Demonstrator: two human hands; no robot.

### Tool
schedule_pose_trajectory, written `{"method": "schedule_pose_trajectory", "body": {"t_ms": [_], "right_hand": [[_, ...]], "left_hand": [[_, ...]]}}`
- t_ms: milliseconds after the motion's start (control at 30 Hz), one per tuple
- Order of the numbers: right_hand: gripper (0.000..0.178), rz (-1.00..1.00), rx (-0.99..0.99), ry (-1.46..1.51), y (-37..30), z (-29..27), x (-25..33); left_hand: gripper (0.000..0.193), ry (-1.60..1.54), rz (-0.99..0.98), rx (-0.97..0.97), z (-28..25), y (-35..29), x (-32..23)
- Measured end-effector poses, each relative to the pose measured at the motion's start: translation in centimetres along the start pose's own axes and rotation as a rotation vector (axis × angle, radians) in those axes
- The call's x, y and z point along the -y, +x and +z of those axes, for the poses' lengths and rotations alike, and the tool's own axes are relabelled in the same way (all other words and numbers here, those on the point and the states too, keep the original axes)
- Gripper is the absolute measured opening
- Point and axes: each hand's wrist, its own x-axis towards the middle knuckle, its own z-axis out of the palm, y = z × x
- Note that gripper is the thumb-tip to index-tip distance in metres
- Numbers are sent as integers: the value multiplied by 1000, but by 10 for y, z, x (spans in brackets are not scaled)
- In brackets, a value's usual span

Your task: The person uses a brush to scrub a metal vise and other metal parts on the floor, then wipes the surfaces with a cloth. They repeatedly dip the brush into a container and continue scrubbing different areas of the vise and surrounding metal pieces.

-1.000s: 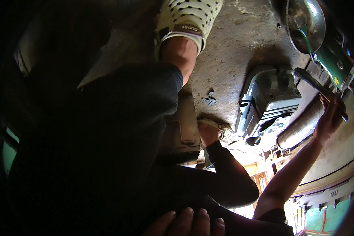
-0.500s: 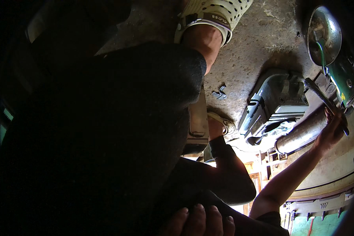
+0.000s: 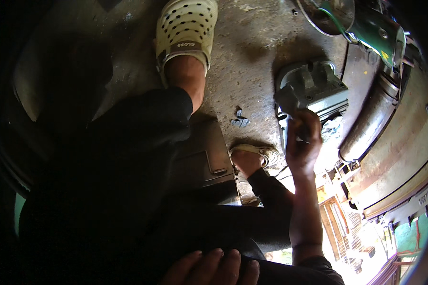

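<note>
My right hand (image 3: 303, 142) is closed around a dark metal bar-like tool (image 3: 290, 98). Its broad grey end points up and away, foreshortened, so I cannot make out its kind. Directly behind that end lies a heavy grey metal casting (image 3: 325, 83) with slots and rounded corners; whether the two touch I cannot tell. My left hand (image 3: 214, 268) rests at the lower edge on dark trouser cloth. Its fingers lie stretched out, partly in shadow, and no object shows in them.
Feet in pale perforated clogs (image 3: 188, 26) stand on the rough floor, near small dark scraps (image 3: 240, 118). A metal box (image 3: 204, 156) lies between the legs. At right are a metal cylinder (image 3: 371, 118), a green power tool (image 3: 378, 35) and a round metal dish (image 3: 328, 14).
My right hand has swung left with the tool, from beside the cylinder to in front of the casting. The view has shifted too. My left hand stays on the trouser cloth.
</note>
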Motion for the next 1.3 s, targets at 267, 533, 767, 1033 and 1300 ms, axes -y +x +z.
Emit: {"method": "schedule_pose_trajectory", "body": {"t_ms": [267,533,767,1033,1300], "right_hand": [[26,-33,-57,-234,48,38,-13],[18,157,-99,211,52,-16,-17],[32,126,169,-399,164,-11,-46],[43,65,427,-432,195,-16,-44],[38,-18,357,-478,202,-17,-35]], "left_hand": [[35,18,115,28,7,-7,-4],[36,17,104,185,-11,-3,-12],[38,-28,106,50,2,-4,-7],[40,-71,64,-25,0,1,-4],[39,-59,93,108,-13,-5,0]]}}
